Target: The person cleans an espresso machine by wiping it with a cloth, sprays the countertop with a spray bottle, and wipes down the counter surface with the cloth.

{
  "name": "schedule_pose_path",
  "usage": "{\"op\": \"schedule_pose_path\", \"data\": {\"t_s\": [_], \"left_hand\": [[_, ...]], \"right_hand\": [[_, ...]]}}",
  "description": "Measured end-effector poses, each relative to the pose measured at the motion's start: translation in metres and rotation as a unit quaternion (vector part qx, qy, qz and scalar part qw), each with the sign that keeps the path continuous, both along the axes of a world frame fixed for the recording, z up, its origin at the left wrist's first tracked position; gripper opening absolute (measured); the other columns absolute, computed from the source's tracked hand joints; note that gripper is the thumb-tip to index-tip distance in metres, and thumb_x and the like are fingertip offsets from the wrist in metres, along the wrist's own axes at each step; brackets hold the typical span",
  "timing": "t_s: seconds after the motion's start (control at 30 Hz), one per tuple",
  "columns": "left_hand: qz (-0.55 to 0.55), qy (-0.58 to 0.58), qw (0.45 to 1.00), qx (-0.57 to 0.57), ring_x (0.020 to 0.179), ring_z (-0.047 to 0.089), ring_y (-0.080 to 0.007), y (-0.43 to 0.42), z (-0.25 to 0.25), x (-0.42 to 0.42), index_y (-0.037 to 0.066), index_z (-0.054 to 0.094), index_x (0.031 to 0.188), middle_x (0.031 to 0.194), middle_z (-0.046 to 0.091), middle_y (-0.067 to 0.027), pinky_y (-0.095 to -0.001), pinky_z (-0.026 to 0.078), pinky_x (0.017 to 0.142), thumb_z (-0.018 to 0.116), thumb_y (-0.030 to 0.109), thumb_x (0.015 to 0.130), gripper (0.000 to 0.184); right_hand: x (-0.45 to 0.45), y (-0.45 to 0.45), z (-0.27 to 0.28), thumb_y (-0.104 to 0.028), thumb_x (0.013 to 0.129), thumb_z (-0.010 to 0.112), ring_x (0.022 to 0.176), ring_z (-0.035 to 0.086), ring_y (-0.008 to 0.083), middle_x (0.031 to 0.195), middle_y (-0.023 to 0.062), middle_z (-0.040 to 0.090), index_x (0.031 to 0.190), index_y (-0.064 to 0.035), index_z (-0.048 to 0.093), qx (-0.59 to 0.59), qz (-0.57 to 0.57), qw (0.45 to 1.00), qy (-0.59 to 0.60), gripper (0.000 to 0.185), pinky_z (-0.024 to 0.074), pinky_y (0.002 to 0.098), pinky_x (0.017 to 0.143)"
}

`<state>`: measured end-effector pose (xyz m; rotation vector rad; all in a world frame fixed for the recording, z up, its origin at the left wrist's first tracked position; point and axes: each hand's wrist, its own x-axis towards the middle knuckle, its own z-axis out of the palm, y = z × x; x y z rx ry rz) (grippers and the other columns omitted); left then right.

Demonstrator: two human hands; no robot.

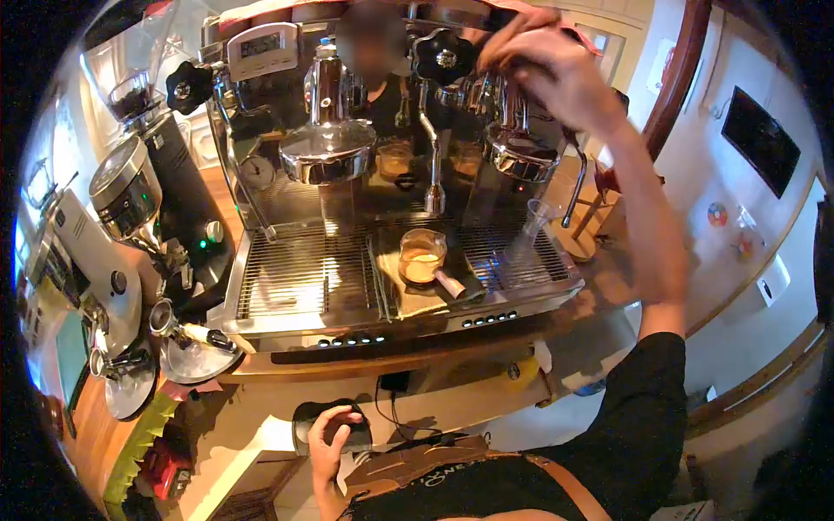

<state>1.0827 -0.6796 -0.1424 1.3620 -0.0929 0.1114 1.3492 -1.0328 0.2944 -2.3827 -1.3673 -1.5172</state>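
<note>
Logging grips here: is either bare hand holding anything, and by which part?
The loosely curled left hand holds nothing visible. The right hand is blurred near the top of the shiny metal espresso machine; whether it holds anything cannot be told.

Coffee bar, by the looks of it — I'm right at the wooden counter (91, 401)!
Big espresso machine (395, 200) dead ahead of me, chrome brew heads (328, 158) gleaming; grinders (129, 178) lined up on my left, portafilters (162, 318) below — and on the drip tray (282, 285), a glass cup (423, 258) of brown liquid. Shop or home, I can't tell.
</note>
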Motion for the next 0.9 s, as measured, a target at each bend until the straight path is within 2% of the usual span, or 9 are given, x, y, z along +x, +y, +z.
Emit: {"op": "schedule_pose_path", "data": {"t_s": [0.1, 0.17, 0.2, 0.33, 0.37, 0.47, 0.57, 0.83, 0.9], "left_hand": [[-0.037, -0.007, 0.999, 0.003, 0.101, 0.068, -0.0215, 0.002, 0.011, 0.011, -0.004, 0.062, 0.121, 0.106, 0.071, -0.0139, -0.0345, 0.051, 0.095, 0.066, 0.014, 0.094, 0.033], [-0.042, 0.002, 0.999, 0.000, 0.101, 0.068, -0.0216, 0.002, 0.014, 0.018, -0.004, 0.062, 0.121, 0.106, 0.071, -0.0141, -0.0346, 0.051, 0.095, 0.067, 0.014, 0.094, 0.033], [-0.045, 0.009, 0.999, -0.003, 0.101, 0.068, -0.0218, 0.002, 0.015, 0.022, -0.004, 0.062, 0.121, 0.106, 0.071, -0.0143, -0.0348, 0.051, 0.095, 0.067, 0.014, 0.093, 0.033], [-0.058, -0.012, 0.998, -0.017, 0.101, 0.068, -0.0218, -0.002, 0.003, 0.031, -0.004, 0.062, 0.121, 0.106, 0.072, -0.0146, -0.0353, 0.051, 0.095, 0.068, 0.016, 0.093, 0.035], [-0.067, -0.010, 0.998, -0.019, 0.101, 0.068, -0.0219, -0.003, 0.000, 0.031, -0.004, 0.062, 0.121, 0.106, 0.072, -0.0146, -0.0354, 0.051, 0.095, 0.069, 0.017, 0.093, 0.036], [-0.089, -0.008, 0.996, -0.006, 0.101, 0.068, -0.0222, -0.005, 0.003, 0.036, -0.004, 0.062, 0.121, 0.105, 0.072, -0.0147, -0.0354, 0.051, 0.093, 0.071, 0.019, 0.091, 0.038], [-0.096, -0.010, 0.995, -0.010, 0.101, 0.068, -0.0222, -0.006, 0.004, 0.037, -0.004, 0.062, 0.121, 0.105, 0.072, -0.0147, -0.0350, 0.051, 0.093, 0.070, 0.020, 0.091, 0.039], [-0.092, 0.000, 0.996, -0.021, 0.101, 0.069, -0.0233, -0.006, -0.003, 0.031, -0.004, 0.062, 0.121, 0.106, 0.072, -0.0147, -0.0363, 0.052, 0.095, 0.070, 0.021, 0.091, 0.039], [-0.076, -0.003, 0.996, -0.039, 0.101, 0.069, -0.0235, -0.004, -0.005, 0.029, -0.004, 0.062, 0.120, 0.105, 0.072, -0.0145, -0.0376, 0.052, 0.095, 0.071, 0.023, 0.091, 0.040]], "right_hand": [[-0.024, 0.008, -0.010, 0.009, 0.080, 0.067, 0.110, 0.063, 0.0267, 0.111, 0.0100, 0.064, 0.112, -0.0013, 0.069, -0.112, 0.023, 0.993, -0.009, 0.034, 0.0512, 0.0381, 0.096], [-0.038, -0.003, -0.009, 0.011, 0.081, 0.064, 0.119, 0.058, 0.0228, 0.109, 0.0081, 0.063, 0.112, -0.0007, 0.069, -0.133, 0.020, 0.919, 0.370, 0.034, 0.0477, 0.0370, 0.102], [-0.040, -0.010, 0.001, 0.011, 0.083, 0.063, 0.125, 0.054, 0.0230, 0.117, 0.0091, 0.063, 0.116, -0.0004, 0.068, -0.162, 0.000, 0.906, 0.390, 0.036, 0.0481, 0.0345, 0.103], [-0.027, -0.019, -0.002, 0.004, 0.089, 0.061, 0.136, 0.047, 0.0258, 0.135, 0.0141, 0.060, 0.128, -0.0021, 0.064, 0.040, 0.125, 0.910, 0.394, 0.040, 0.0415, 0.0365, 0.111], [-0.016, -0.017, -0.006, 0.001, 0.090, 0.062, 0.133, 0.048, 0.0278, 0.139, 0.0122, 0.059, 0.129, -0.0041, 0.064, -0.089, 0.043, 0.975, 0.199, 0.040, 0.0382, 0.0389, 0.113], [-0.016, -0.002, -0.018, -0.005, 0.088, 0.067, 0.117, 0.053, 0.0300, 0.137, 0.0046, 0.061, 0.127, -0.0110, 0.067, -0.118, -0.072, 0.990, 0.036, 0.039, 0.0402, 0.0405, 0.110], [-0.013, 0.004, -0.018, -0.007, 0.089, 0.066, 0.115, 0.053, 0.0300, 0.129, 0.0049, 0.065, 0.121, -0.0110, 0.070, -0.135, -0.073, 0.988, 0.019, 0.032, 0.0408, 0.0412, 0.108], [-0.078, 0.005, -0.018, -0.004, 0.087, 0.068, 0.103, 0.062, 0.0235, 0.109, 0.0033, 0.072, 0.106, -0.0094, 0.074, -0.189, 0.019, 0.886, 0.423, 0.021, 0.0462, 0.0381, 0.096], [-0.084, -0.009, -0.026, 0.003, 0.079, 0.068, 0.099, 0.066, 0.0255, 0.104, 0.0038, 0.073, 0.103, -0.0103, 0.075, -0.190, 0.060, 0.919, 0.340, 0.028, 0.0488, 0.0407, 0.091]]}}
